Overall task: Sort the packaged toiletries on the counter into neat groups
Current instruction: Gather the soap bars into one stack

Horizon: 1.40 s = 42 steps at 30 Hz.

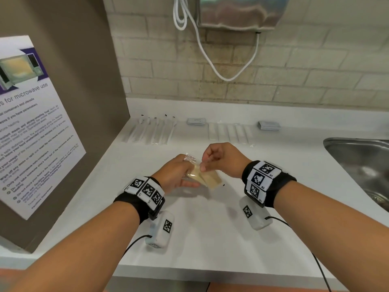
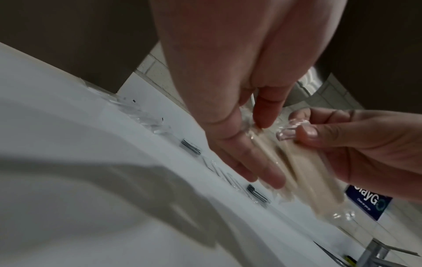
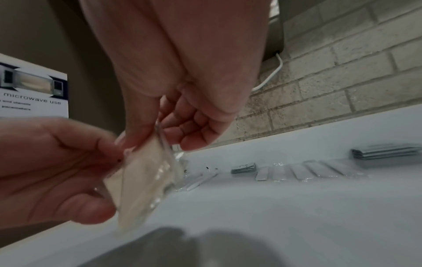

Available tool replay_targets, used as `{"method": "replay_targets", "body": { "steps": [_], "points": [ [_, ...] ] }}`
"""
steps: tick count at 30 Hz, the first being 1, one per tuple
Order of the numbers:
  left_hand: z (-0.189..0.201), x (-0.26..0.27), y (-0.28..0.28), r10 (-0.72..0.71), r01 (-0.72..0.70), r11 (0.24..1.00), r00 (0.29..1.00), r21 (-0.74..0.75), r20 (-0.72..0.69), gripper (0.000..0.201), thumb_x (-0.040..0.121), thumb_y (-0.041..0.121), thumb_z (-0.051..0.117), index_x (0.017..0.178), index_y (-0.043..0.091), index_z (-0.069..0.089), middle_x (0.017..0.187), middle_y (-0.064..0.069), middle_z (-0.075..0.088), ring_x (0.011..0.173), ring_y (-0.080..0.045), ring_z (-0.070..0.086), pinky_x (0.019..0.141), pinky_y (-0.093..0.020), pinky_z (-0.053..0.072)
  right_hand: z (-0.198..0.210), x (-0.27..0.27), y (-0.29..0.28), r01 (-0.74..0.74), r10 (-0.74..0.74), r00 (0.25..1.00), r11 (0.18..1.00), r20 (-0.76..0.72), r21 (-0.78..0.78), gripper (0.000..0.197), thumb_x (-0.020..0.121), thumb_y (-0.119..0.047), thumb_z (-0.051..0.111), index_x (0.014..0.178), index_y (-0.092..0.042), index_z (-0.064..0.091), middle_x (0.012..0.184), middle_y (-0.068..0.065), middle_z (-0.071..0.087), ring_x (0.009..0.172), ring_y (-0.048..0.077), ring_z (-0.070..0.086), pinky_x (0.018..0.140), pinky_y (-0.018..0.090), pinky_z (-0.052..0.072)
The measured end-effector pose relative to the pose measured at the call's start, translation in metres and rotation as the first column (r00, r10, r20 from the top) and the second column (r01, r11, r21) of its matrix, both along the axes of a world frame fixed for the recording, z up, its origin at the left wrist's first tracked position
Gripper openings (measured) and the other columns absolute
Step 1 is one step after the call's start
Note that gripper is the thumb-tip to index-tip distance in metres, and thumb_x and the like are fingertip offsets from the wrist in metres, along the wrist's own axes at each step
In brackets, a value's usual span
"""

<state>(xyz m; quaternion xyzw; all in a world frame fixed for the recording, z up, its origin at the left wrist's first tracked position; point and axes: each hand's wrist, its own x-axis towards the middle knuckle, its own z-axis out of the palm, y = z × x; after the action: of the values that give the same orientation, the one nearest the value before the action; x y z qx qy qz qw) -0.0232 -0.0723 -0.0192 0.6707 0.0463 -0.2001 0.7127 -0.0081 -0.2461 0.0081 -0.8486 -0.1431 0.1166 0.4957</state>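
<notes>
Several flat beige packets (image 1: 208,179) in clear wrappers are held above the white counter (image 1: 210,228), fanned slightly. My left hand (image 1: 181,173) grips their left end between thumb and fingers. My right hand (image 1: 207,164) pinches the clear top edge of one of them. In the left wrist view the beige packets (image 2: 303,168) lie across the left hand (image 2: 242,159), and the right hand (image 2: 356,142) nips a crumpled wrapper corner. In the right wrist view the beige packets (image 3: 141,180) hang between the left hand (image 3: 52,162) and the right hand (image 3: 182,115).
Along the back of the counter lie a row of long clear-wrapped sticks (image 1: 151,131), a stack of grey sachets (image 1: 196,121), a row of white packets (image 1: 230,132) and a second grey stack (image 1: 269,125). A steel sink (image 1: 357,161) is at the right, a brown panel with a poster (image 1: 31,123) at the left.
</notes>
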Motion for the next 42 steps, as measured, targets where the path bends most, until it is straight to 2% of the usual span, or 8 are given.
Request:
{"method": "replay_targets", "body": {
  "steps": [7, 12, 19, 22, 26, 30, 37, 42],
  "points": [
    [0.003, -0.004, -0.014, -0.109, 0.096, 0.977, 0.992, -0.192, -0.057, 0.024, 0.09, 0.012, 0.039, 0.103, 0.004, 0.057, 0.108, -0.019, 0.063, 0.097, -0.034, 0.065, 0.086, -0.047, 0.056, -0.003, 0.004, -0.008, 0.044, -0.042, 0.998, 0.999, 0.054, -0.03, 0.036, 0.062, -0.008, 0.088, 0.089, -0.015, 0.064, 0.07, -0.005, 0.06, 0.06, 0.01, 0.052, 0.062, 0.022, 0.046],
    [0.007, -0.006, -0.029, -0.22, 0.217, 0.974, 0.974, 0.063, 0.046, 0.022, 0.086, -0.002, 0.054, 0.099, 0.015, 0.054, 0.108, -0.009, 0.068, 0.1, -0.021, 0.067, 0.08, -0.031, 0.059, -0.005, 0.008, -0.014, 0.043, -0.039, 0.998, 0.996, 0.056, -0.073, 0.031, 0.068, -0.005, 0.082, 0.089, -0.014, 0.061, 0.07, -0.004, 0.063, 0.06, 0.014, 0.052, 0.062, 0.03, 0.047],
    [0.003, -0.005, -0.037, -0.308, 0.297, 0.948, 0.947, 0.115, 0.094, 0.023, 0.092, -0.001, 0.053, 0.101, 0.019, 0.058, 0.106, -0.003, 0.068, 0.103, -0.015, 0.066, 0.089, -0.034, 0.055, -0.011, 0.009, -0.033, 0.125, -0.124, 0.992, 0.992, -0.021, 0.036, 0.029, 0.067, -0.023, 0.086, 0.086, -0.011, 0.069, 0.078, 0.01, 0.072, 0.073, 0.013, 0.063, 0.08, 0.034, 0.051],
    [0.0, -0.002, -0.042, -0.244, 0.237, 0.968, 0.966, 0.081, 0.084, 0.026, 0.09, 0.0, 0.057, 0.11, 0.014, 0.051, 0.117, -0.011, 0.065, 0.106, -0.021, 0.067, 0.089, -0.034, 0.057, -0.013, 0.005, -0.04, 0.15, -0.149, 0.989, 0.986, -0.017, 0.069, 0.042, 0.07, -0.025, 0.084, 0.105, -0.014, 0.064, 0.097, 0.004, 0.072, 0.088, 0.014, 0.063, 0.087, 0.034, 0.052],
    [-0.004, 0.003, -0.045, -0.163, 0.16, 0.986, 0.985, 0.05, 0.062, 0.04, 0.087, -0.004, 0.059, 0.121, 0.009, 0.042, 0.116, -0.015, 0.063, 0.104, -0.027, 0.067, 0.092, -0.041, 0.055, -0.022, 0.0, -0.052, 0.021, -0.025, 0.999, 0.989, -0.025, -0.147, 0.091, 0.061, -0.02, 0.089, 0.134, -0.027, 0.035, 0.123, -0.004, 0.049, 0.102, 0.013, 0.053, 0.077, 0.019, 0.044],
    [-0.013, 0.005, -0.046, -0.183, 0.172, 0.976, 0.98, 0.133, 0.079, 0.04, 0.088, -0.003, 0.057, 0.123, 0.009, 0.04, 0.119, -0.015, 0.059, 0.105, -0.025, 0.064, 0.091, -0.037, 0.055, -0.032, -0.001, -0.054, -0.03, 0.032, 0.999, 0.937, 0.001, -0.349, 0.072, 0.068, -0.01, 0.082, 0.127, -0.019, 0.042, 0.107, -0.001, 0.052, 0.071, 0.007, 0.051, 0.066, 0.019, 0.044],
    [-0.029, 0.001, -0.029, -0.399, 0.22, 0.776, 0.897, 0.591, 0.19, 0.033, 0.08, 0.013, 0.074, 0.103, 0.016, 0.051, 0.099, 0.001, 0.057, 0.081, -0.011, 0.052, 0.068, -0.018, 0.042, -0.041, -0.009, -0.044, -0.117, 0.154, 0.988, 0.833, 0.023, -0.54, 0.042, 0.072, -0.005, 0.072, 0.11, -0.01, 0.056, 0.101, 0.004, 0.06, 0.079, 0.018, 0.051, 0.055, 0.017, 0.036],
    [-0.034, -0.003, -0.033, -0.514, 0.229, 0.586, 0.846, 0.777, 0.139, 0.037, 0.082, 0.016, 0.066, 0.113, 0.02, 0.045, 0.118, -0.005, 0.054, 0.103, -0.022, 0.052, 0.091, -0.036, 0.047, -0.05, -0.012, -0.033, -0.124, 0.174, 0.984, 0.795, 0.028, -0.594, 0.046, 0.072, -0.004, 0.069, 0.114, -0.01, 0.052, 0.114, 0.011, 0.057, 0.093, 0.026, 0.057, 0.073, 0.031, 0.046]
  ]
}}
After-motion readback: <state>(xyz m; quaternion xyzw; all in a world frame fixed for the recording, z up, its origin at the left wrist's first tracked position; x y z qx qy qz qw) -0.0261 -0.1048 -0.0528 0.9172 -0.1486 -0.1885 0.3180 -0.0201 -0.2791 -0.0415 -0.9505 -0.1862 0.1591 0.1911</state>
